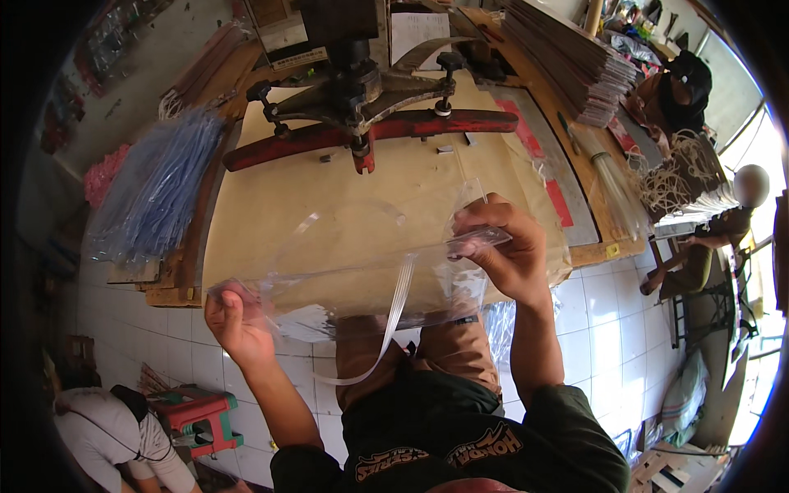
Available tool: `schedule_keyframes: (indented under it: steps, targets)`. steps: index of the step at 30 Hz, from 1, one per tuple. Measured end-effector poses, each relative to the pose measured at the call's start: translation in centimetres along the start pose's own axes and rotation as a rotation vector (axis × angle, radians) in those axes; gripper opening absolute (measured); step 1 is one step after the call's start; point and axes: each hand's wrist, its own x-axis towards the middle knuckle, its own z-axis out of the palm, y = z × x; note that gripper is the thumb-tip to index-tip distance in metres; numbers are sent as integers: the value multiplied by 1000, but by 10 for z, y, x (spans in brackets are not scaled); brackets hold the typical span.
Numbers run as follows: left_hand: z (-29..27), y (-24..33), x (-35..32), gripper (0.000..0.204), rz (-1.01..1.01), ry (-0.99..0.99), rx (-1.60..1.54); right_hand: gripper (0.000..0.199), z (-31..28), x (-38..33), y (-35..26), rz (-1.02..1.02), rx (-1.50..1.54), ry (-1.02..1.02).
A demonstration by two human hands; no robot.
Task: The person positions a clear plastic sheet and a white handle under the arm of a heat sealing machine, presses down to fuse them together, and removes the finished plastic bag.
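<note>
Between my hands a clear plastic bag is stretched above the near edge of the work table. My left hand pinches its left corner between thumb and fingers. At the other end, my right hand grips the bag's stiff folded top edge. A white ribbed strap hangs in a curve from the bag toward my lap, and a second strap loop shows faintly through the plastic. Beyond the bag stands a press machine with a curved red bar over tan paper covering the table.
Bluish plastic bags are piled at the left beside a pink bundle. Stacked flat sheets, white strips and loose cords lie at right. A red and green stool and a bending person are lower left.
</note>
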Motion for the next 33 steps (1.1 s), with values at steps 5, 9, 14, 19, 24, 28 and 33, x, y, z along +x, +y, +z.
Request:
schedule_keyframes:
  steps: [5,9,14,19,24,28,33]
  targets:
    - [-8,-7,-1,25,18,-6,75,25,-9,1,-7,111,-72,-107]
    - [-10,-6,-2,26,40,-6,116,25,-14,12,-12,-31,21,-152]
    - [-2,0,-6,25,20,-23,116,25,-16,13,-16,-54,34,-242]
    - [6,1,-12,27,18,-64,100,18,-19,20,-21,-38,79,-302]
    - [10,-4,-15,27,34,-9,57,14,-17,18,-20,96,291,-207]
    - [13,-8,-17,24,145,24,55,14,-17,9,-15,209,301,-21]
    - [22,-3,-20,19,140,34,126,19,-5,3,-15,262,306,209]
